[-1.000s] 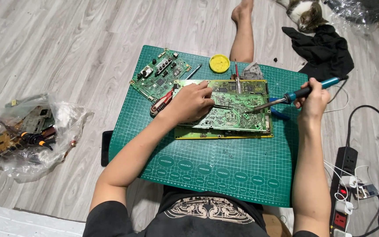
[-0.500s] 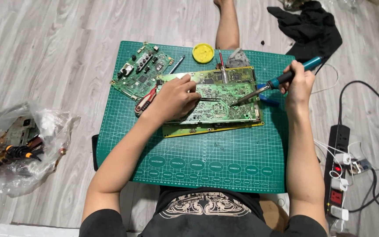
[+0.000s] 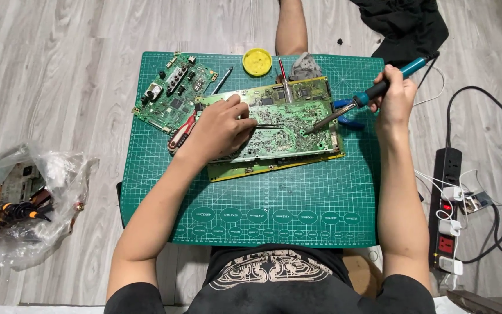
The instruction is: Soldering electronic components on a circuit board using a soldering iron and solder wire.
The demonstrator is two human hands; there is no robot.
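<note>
A large green circuit board [image 3: 286, 125] lies on the green cutting mat [image 3: 251, 203], stacked on a second board whose yellowish edge shows below it. My left hand [image 3: 219, 131] rests on the board's left part and pinches dark tweezers [image 3: 265, 125] that point right across it. My right hand [image 3: 393, 93] grips a blue-handled soldering iron [image 3: 373, 93]; its metal tip touches the board near the right side.
A smaller circuit board [image 3: 172, 96] lies at the mat's top left, a red-handled tool [image 3: 181, 132] beside it. A yellow round tin [image 3: 257, 61] and a screwdriver [image 3: 284, 81] sit at the top. A plastic bag of parts [image 3: 21, 200] lies left, a power strip [image 3: 445, 200] right, black cloth [image 3: 405, 26] top right.
The view has shifted, so the mat and boards sit lower and more central in the frame. Both hands keep their grip, and the iron's tip stays on the board.
</note>
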